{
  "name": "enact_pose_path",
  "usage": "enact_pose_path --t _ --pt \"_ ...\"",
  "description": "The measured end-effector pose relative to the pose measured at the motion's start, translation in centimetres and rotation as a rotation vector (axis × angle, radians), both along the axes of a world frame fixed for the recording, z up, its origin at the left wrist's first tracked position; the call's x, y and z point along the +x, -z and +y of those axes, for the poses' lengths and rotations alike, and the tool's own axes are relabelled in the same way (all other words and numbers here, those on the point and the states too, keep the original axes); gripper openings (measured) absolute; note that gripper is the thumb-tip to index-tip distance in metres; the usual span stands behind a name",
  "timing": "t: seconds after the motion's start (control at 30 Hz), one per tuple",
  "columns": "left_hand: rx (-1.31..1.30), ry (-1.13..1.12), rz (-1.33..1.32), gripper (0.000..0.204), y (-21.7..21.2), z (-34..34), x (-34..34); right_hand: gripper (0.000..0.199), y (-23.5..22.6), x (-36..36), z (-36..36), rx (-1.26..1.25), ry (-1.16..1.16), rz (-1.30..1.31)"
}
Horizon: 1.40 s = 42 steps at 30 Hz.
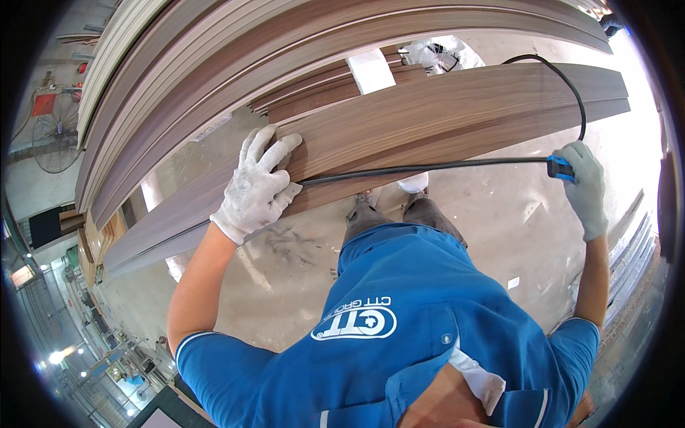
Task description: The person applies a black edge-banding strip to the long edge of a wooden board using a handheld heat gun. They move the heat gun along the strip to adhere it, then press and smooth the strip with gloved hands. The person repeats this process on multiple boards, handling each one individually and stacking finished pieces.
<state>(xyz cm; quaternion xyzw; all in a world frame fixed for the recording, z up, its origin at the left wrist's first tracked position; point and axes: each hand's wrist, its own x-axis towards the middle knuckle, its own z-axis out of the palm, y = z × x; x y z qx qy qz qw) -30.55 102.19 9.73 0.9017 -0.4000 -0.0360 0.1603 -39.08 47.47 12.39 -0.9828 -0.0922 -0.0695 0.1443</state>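
Observation:
My left hand, in a pale work glove, rests on a long wood-grain panel with its fingers spread. Close to its thumb, a black flexible strip meets the panel; under the hand the contact is hidden. Left of the hand, a dark line runs along the panel's groove. Out to the right, my gloved right hand is closed around a small blue-and-black hand tool, whose exact kind I cannot make out. The strip stretches between both hands, and a black loop curves from the right hand over the panel's far side.
More long profiled panels lie stacked beyond. Between them are a white block and a clear plastic bag. A standing fan is at the far left. Metal lengths lie on the floor at right.

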Motion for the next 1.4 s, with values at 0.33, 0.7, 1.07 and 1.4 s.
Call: enact_pose_path --t 0.33,0.7,1.07,1.4 --pt "-0.045 0.089 -0.042 0.035 0.6 0.6 0.6 0.031 5.4 3.9 -1.9 -0.088 0.104 -0.271" --pt "-0.026 0.133 -0.161 0.037 1.4 0.0 1.6 0.041 7.6 3.6 -0.4 -0.074 0.244 -0.446" --pt "-0.010 0.185 -0.084 0.035 1.3 -2.1 2.6 0.042 7.1 3.5 1.0 -0.046 0.278 -0.388" --pt "-0.040 0.253 -0.048 0.038 1.4 -7.8 3.9 0.043 6.8 3.6 1.1 -0.059 0.272 -0.375"
